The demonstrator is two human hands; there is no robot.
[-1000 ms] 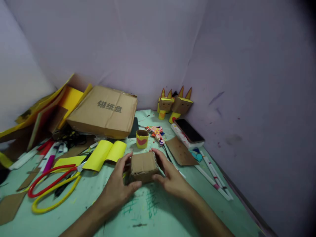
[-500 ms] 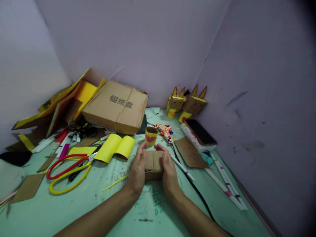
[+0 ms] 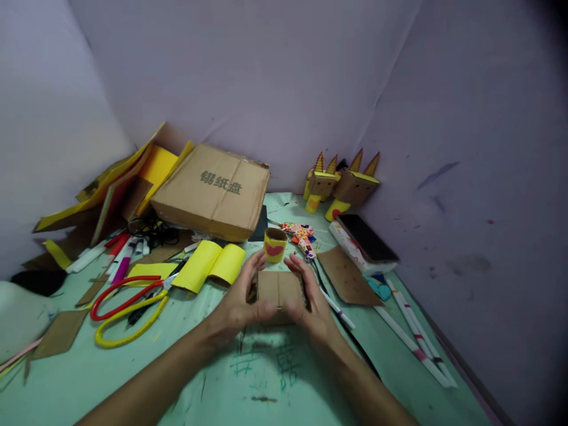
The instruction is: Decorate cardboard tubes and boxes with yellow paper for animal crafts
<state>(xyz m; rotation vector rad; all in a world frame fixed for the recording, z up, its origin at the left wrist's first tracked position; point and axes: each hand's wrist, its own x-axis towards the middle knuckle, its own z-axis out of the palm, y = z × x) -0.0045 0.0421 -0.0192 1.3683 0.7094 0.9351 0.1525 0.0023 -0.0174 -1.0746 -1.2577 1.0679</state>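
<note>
Between my two hands is a small brown cardboard box [image 3: 279,286] with a seam across its top. My left hand [image 3: 244,299] curves round its left side, the thumb lying on the front edge. On the other side my right hand [image 3: 313,299] does the same, its thumb also at the front edge and its fingers stretched along the side. Just beyond the fingertips stands a short yellow cardboard tube [image 3: 275,245] with a red heart on it. The lower front of the box is partly hidden by my thumbs.
Red-and-yellow scissors [image 3: 133,307] and two yellow curved pieces [image 3: 199,266] lie left. Behind are a large cardboard box [image 3: 213,192] and a patterned glue gun [image 3: 302,236]. Right are animal figures [image 3: 355,186], a phone [image 3: 368,236], a cardboard sheet [image 3: 348,278] and markers [image 3: 417,331].
My thumbs have come round onto the front edge of the small box, and my fingers have spread a little wider. The whole view has shifted slightly.
</note>
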